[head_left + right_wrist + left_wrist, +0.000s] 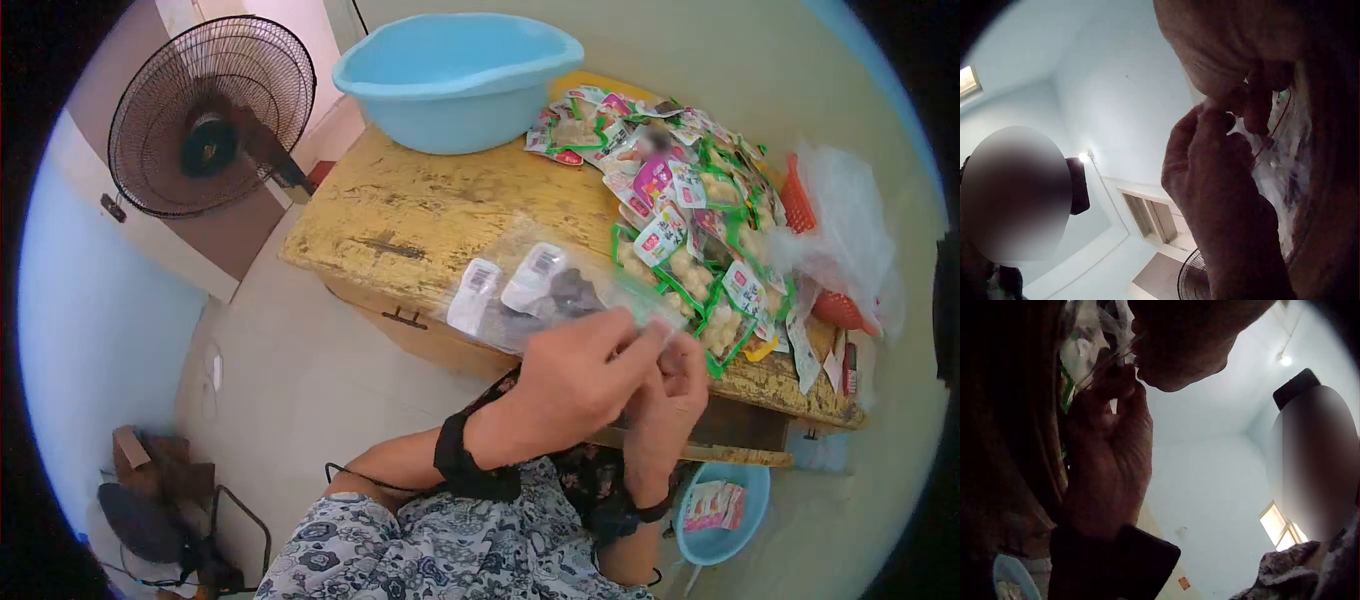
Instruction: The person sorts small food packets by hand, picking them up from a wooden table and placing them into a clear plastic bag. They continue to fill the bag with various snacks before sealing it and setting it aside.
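A clear plastic bag (510, 328) lies over the near edge of the yellow table. Inside show two packs with white barcode labels (535, 275) and dark contents. My left hand (570, 375) pinches the bag's right-hand edge, its back toward the head camera. Close beside it, my right hand (668, 410) has bent fingers at the same edge, thumb and fingertips together. Both wrist views show the fingertips meeting at the plastic, the right hand (1113, 456) in the left wrist view and the left hand (1222, 194) in the right wrist view.
A pile of small green-edged snack packets (690, 270) covers the table's right side. At the back stands a large blue basin (455, 110). A red basket (798, 200) with plastic bags is at far right. Below are an open drawer (745, 425) and a small blue basin (765, 490).
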The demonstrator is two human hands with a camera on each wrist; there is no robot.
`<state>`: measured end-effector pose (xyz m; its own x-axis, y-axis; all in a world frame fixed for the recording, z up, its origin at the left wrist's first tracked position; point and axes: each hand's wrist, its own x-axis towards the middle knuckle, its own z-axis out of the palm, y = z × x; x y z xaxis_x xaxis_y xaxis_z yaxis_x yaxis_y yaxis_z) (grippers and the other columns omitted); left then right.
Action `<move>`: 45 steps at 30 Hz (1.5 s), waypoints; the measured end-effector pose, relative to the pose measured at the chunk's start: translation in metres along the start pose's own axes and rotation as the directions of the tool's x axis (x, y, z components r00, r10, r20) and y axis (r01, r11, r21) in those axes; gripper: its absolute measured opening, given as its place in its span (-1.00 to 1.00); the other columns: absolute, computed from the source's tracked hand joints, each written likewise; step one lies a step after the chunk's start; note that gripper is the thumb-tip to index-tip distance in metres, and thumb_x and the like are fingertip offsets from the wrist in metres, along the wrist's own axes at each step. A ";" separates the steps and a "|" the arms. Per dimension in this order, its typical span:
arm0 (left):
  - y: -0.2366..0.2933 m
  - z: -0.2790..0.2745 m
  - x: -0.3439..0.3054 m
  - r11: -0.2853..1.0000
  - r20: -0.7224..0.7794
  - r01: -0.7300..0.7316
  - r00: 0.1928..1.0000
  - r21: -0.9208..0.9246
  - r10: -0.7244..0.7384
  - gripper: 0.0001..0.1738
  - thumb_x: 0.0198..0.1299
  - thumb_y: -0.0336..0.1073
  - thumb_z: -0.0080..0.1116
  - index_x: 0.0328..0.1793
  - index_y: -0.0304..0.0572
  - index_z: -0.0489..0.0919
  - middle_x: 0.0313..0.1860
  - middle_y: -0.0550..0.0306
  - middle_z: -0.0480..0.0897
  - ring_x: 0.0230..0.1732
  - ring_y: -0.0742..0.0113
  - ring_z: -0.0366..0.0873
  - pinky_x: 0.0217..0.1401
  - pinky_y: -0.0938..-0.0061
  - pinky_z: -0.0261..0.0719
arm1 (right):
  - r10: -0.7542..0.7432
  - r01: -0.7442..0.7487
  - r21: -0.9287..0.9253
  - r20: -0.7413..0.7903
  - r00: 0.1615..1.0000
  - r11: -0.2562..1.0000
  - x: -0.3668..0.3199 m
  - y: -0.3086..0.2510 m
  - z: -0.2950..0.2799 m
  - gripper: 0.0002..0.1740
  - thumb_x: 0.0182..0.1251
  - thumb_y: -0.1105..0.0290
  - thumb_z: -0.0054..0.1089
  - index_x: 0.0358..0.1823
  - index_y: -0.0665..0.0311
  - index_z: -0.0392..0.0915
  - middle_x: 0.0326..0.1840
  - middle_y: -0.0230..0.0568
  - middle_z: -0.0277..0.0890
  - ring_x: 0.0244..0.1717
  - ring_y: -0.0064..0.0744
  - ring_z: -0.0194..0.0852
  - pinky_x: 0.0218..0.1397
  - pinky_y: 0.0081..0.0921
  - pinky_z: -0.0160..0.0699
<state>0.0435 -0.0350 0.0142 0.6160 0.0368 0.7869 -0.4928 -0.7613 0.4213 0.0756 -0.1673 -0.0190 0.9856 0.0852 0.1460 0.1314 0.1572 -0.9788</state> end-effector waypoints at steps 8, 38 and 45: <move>-0.004 0.010 -0.014 0.988 0.029 -0.013 0.999 -0.151 0.018 -0.66 0.04 -0.40 0.38 -0.01 -0.18 0.68 -0.29 0.08 0.60 -0.36 0.12 0.62 -0.40 0.29 0.58 | -0.412 0.502 -0.515 0.286 0.865 0.695 0.031 0.014 0.012 -0.36 0.34 0.48 0.26 0.45 0.36 0.35 0.32 -0.10 0.55 0.33 -0.29 0.48 0.43 -0.29 0.39; -0.077 -0.053 -0.028 0.928 0.218 0.050 0.966 0.368 -0.139 -0.57 0.11 -0.30 0.28 0.15 -0.14 0.66 0.10 0.12 0.63 -0.08 0.07 0.49 -0.03 0.18 0.47 | -0.376 0.486 -0.673 0.317 0.871 0.558 0.046 0.013 0.045 -0.79 0.32 0.37 0.29 -0.07 0.28 0.65 -0.13 0.00 0.57 -0.13 0.10 0.60 -0.07 -0.14 0.57; -0.067 -0.064 -0.009 0.904 0.247 0.049 0.955 0.424 -0.167 -0.53 0.12 -0.28 0.31 0.20 -0.14 0.61 0.13 0.04 0.62 0.00 0.01 0.52 0.03 0.14 0.48 | -0.535 0.540 -0.541 0.185 0.825 0.645 0.024 0.014 0.023 -0.76 0.26 0.65 0.25 -0.03 0.38 0.60 -0.07 0.03 0.60 -0.05 0.07 0.63 0.01 -0.16 0.64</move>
<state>0.0316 0.0570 0.0079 0.8219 0.0025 0.5696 -0.1550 -0.9612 0.2280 0.0989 -0.1405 -0.0258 0.7227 0.1680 0.6704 0.6742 -0.3849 -0.6304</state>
